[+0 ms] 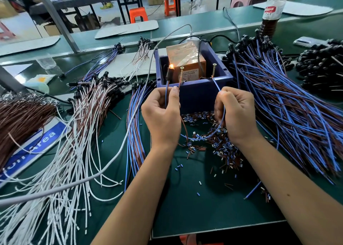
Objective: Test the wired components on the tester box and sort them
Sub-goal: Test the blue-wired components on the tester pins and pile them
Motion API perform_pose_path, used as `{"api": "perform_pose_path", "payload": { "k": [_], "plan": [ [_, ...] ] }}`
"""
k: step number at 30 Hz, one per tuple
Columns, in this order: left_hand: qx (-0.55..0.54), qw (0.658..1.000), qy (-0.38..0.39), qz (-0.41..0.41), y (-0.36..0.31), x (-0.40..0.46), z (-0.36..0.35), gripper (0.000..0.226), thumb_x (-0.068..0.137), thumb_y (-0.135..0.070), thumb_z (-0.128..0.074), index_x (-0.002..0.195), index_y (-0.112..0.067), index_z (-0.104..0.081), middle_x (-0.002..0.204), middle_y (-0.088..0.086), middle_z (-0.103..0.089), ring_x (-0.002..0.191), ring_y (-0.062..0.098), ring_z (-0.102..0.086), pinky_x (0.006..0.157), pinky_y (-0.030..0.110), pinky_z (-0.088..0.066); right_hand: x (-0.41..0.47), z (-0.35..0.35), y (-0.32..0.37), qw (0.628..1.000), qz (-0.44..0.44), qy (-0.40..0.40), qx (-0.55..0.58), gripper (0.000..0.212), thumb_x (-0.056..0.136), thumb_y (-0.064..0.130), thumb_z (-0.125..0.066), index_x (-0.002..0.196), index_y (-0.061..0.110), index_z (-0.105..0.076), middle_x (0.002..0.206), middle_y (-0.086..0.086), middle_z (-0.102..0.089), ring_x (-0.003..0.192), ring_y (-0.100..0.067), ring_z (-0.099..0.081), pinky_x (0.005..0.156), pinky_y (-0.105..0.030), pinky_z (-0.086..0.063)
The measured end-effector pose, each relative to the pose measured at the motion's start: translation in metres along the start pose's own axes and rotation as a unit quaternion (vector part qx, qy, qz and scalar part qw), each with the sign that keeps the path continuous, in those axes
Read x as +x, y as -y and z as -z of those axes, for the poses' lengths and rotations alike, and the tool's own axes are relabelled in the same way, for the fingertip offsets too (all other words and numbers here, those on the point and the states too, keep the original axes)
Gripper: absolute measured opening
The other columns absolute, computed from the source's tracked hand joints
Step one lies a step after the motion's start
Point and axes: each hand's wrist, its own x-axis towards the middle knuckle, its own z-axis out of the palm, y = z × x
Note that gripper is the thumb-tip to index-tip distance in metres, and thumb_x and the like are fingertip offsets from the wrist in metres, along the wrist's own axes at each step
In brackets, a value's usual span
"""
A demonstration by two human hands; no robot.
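both forearms reach in from the bottom edge. our left hand (pixel 161 113) pinches the brown lead (pixel 179 86) between thumb and forefinger, its tip up against the left screw (pixel 181 73) on the tester box (pixel 194 88). our right hand (pixel 234 113) is curled round the blue lead (pixel 216 84), which runs up to the right screw (pixel 214 69). the component's lamp (pixel 171 66) glows orange just left of the left screw, above its black holder (pixel 168 74).

risks as we judge them:
- either tip could slide off its screw and the lamp go dark, so a good part reads as bad.
- bare tips near fingers on live posts; a slipped grip could bring skin onto metal.
- the slack loop sags over the cut insulation bits (pixel 219 144) and could drag some along when lifted.
- the untested pile (pixel 289 100) lies just right, the blue-and-brown bundle (pixel 136 126) just left; a careless drop lands the part on the wrong side.
- the grey cable (pixel 130 126) crosses the left piles and could snag.
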Motion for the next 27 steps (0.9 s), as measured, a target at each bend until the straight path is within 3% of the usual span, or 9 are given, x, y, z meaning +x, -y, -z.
{"api": "perform_pose_path", "payload": {
  "k": [5, 11, 16, 23, 27],
  "plan": [
    [0.006, 1.000, -0.001, -0.003, 0.000, -0.001, -0.001, 0.021, 0.096, -0.018, -0.069, 0.075, -0.017, -0.066, 0.061, -0.003, -0.058, 0.055, 0.009, -0.049, 0.054, 0.021, -0.040, -0.002, -0.001, 0.000, 1.000, 0.007, 0.014, -0.010, 0.038, 0.093, 0.006, -0.045, 0.055, 0.001, -0.043, 0.049, -0.014, -0.041, 0.040, -0.019, -0.037, 0.044, -0.023, -0.033],
    [0.005, 1.000, -0.001, -0.003, -0.001, -0.001, 0.000, 0.022, 0.096, -0.017, -0.068, 0.075, -0.017, -0.066, 0.060, -0.006, -0.059, 0.053, 0.007, -0.050, 0.053, 0.018, -0.041, 0.001, 0.001, -0.001, 1.000, -0.012, -0.023, -0.007, 0.034, 0.088, 0.003, -0.046, 0.054, 0.003, -0.044, 0.049, -0.010, -0.042, 0.040, -0.025, -0.036, 0.045, -0.030, -0.031],
    [0.004, 1.000, 0.005, 0.003, -0.001, -0.002, 0.000, 0.021, 0.096, -0.021, -0.068, 0.075, -0.019, -0.066, 0.061, -0.004, -0.059, 0.053, 0.010, -0.050, 0.052, 0.023, -0.041, 0.001, 0.002, 0.000, 1.000, -0.012, -0.024, -0.009, 0.033, 0.087, 0.004, -0.047, 0.054, 0.004, -0.045, 0.049, -0.011, -0.043, 0.040, -0.025, -0.038, 0.045, -0.031, -0.032],
    [-0.003, 0.997, -0.067, -0.032, -0.014, -0.007, 0.000, 0.019, 0.096, -0.016, -0.068, 0.078, -0.009, -0.065, 0.064, 0.006, -0.060, 0.055, 0.014, -0.051, 0.054, 0.026, -0.041, -0.002, 0.004, 0.004, 1.000, 0.015, -0.026, -0.003, 0.040, 0.097, 0.008, -0.047, 0.058, 0.002, -0.044, 0.050, -0.015, -0.041, 0.039, -0.027, -0.033, 0.042, -0.028, -0.030],
    [0.004, 1.000, -0.009, -0.011, -0.031, -0.013, -0.027, 0.023, 0.097, -0.019, -0.068, 0.076, -0.010, -0.065, 0.060, -0.003, -0.062, 0.052, 0.008, -0.051, 0.053, 0.023, -0.043, -0.001, 0.016, 0.007, 0.995, 0.010, -0.096, -0.030, 0.048, 0.103, 0.016, -0.050, 0.059, 0.000, -0.042, 0.049, -0.009, -0.040, 0.038, -0.020, -0.034, 0.042, -0.023, -0.030]
  ]
}}
